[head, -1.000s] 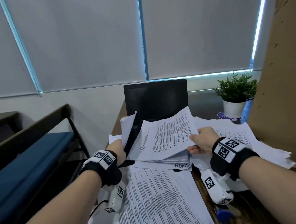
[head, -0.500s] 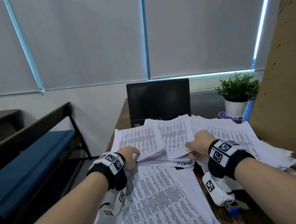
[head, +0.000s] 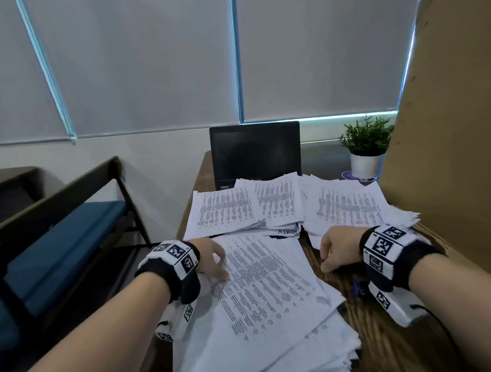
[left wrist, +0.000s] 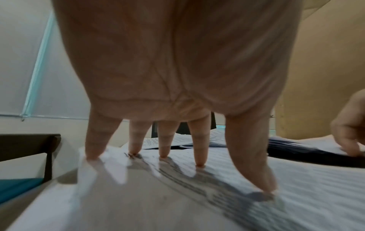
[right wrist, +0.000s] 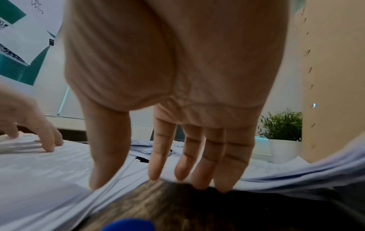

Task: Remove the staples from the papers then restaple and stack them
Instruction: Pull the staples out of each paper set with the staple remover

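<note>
Left wrist view: left hand [left wrist: 177, 62] fingertips [left wrist: 199, 162] on papers [left wrist: 296, 187]

We count two hands [head: 211, 258], one laptop [head: 255, 154], one potted plant [head: 366, 148] and four paper piles [head: 267, 298].

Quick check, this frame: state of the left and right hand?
Left hand: open, spread fingers touching the near paper stack.
Right hand: open, holding nothing, fingers extended down towards the desk.
</note>
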### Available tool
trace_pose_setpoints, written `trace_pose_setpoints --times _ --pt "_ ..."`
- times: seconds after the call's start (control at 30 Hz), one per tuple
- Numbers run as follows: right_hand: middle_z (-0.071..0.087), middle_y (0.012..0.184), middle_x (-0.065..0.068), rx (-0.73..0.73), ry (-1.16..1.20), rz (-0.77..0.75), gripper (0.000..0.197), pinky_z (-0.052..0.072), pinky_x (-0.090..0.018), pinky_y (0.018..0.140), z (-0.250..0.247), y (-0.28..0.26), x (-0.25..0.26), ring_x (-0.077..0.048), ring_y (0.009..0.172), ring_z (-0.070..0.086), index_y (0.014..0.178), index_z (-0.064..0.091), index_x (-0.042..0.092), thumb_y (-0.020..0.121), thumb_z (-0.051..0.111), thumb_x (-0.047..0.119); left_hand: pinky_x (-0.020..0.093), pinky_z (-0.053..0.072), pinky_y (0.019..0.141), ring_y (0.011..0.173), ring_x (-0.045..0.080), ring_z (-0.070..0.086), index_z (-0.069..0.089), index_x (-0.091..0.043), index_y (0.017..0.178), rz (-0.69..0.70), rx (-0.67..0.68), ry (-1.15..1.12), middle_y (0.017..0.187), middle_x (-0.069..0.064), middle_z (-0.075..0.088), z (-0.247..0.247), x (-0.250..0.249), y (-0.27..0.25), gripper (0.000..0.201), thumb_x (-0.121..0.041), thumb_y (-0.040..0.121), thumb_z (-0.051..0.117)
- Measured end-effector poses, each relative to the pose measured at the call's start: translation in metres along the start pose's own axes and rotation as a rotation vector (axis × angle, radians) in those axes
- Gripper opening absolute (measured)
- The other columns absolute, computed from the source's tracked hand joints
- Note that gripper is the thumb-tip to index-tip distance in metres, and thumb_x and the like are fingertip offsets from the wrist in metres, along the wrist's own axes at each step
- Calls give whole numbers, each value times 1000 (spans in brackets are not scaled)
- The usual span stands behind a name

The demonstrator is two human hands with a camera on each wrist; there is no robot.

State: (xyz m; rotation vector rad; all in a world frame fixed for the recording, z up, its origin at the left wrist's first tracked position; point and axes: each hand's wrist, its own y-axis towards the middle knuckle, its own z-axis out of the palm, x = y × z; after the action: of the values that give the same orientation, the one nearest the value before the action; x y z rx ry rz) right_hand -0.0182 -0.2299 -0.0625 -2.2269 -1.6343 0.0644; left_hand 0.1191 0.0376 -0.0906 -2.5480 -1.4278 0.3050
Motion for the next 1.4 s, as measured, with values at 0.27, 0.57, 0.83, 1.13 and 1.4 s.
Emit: trace_pose_setpoints --times 0.27,0.57,0.83,1.13,1.4 --pt "66 121 -10 9 -196 77 66 53 -34 88 7 -34 -22 -26 108 64 124 63 6 76 76 49 32 46 90 117 22 55 55 -19 128 -130 39 40 131 1 57 17 -10 -20 79 -67 67 74" --pt "66 118 -16 -22 -219 -43 53 54 -34 83 18 -38 -13 -30 107 64 122 64 6 76 78 28 33 57 81 88 22 67 64 -13 104 -394 -152 -155 93 2 69 12 10 -19 57 -46 61 81" --pt "65 113 -9 -213 -112 -190 31 54 -35 83 16 -29 15 -26 100 62 110 68 10 80 68 17 31 49 75 91 26 59 54 -5 113 -472 -288 -410 99 7 60 9 18 -31 54 -29 73 82" --pt "63 106 2 -140 -32 -275 25 56 -31 83 20 -24 34 -18 95 61 103 70 21 78 68 21 20 39 50 61 22 49 59 -11 65 -357 -551 -890 61 4 51 7 35 -29 23 -6 88 62" --pt "64 118 -5 -138 -38 -259 38 53 -34 93 35 -22 44 -21 106 62 118 63 12 81 66 15 23 47 39 56 23 63 53 -2 90 -292 -432 -1481 74 14 65 10 26 -39 14 8 86 62"
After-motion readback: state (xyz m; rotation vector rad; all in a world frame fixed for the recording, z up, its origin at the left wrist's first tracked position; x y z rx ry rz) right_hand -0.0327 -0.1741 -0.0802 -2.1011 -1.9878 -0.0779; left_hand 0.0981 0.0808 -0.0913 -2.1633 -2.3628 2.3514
